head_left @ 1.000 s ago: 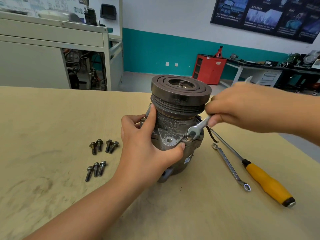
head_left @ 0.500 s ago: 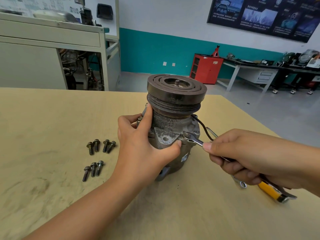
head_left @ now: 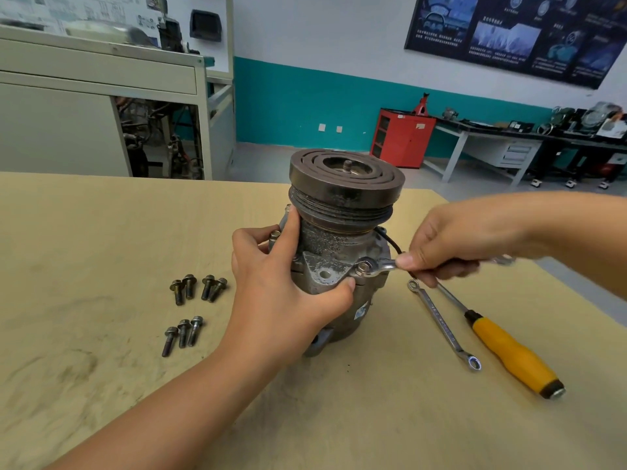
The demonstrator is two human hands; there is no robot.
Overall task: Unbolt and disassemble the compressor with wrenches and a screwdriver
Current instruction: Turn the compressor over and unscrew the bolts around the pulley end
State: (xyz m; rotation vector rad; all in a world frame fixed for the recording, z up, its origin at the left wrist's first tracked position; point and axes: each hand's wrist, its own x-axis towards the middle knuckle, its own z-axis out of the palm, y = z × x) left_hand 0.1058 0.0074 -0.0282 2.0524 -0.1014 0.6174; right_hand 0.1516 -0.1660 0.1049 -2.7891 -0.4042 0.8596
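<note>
**Heavy casting, small bolt: brace the body, turn at the flange**

On the left of the table [head_left: 101, 232] seven loose bolts [head_left: 198, 288] lie in two small groups, well apart from the work. Next comes the left hand [head_left: 281, 293], its fingers curled round the lower housing of the compressor [head_left: 339, 252], one digit running up the neck under the pulley [head_left: 346, 178]. The compressor stands on end near the middle of the table, pulley uppermost. It looks like a dense, rigid metal casting, rough and grimy, so probably heavy and top-weighted. The grip low on the body, below the pulley, seems the right place to brace it against tipping or twisting.

On its right flange the ring end of a wrench [head_left: 376, 266] sits over a bolt head [head_left: 363, 267]. The right hand [head_left: 451, 249] pinches the wrench shank, fingers closed tight round it; the far end is blurred. The short handle gives little leverage, and the wrench could slip off a worn head.

Further right a second wrench [head_left: 441, 323] and a yellow-handled screwdriver [head_left: 509, 351] lie on the table beside each other, untouched
</note>
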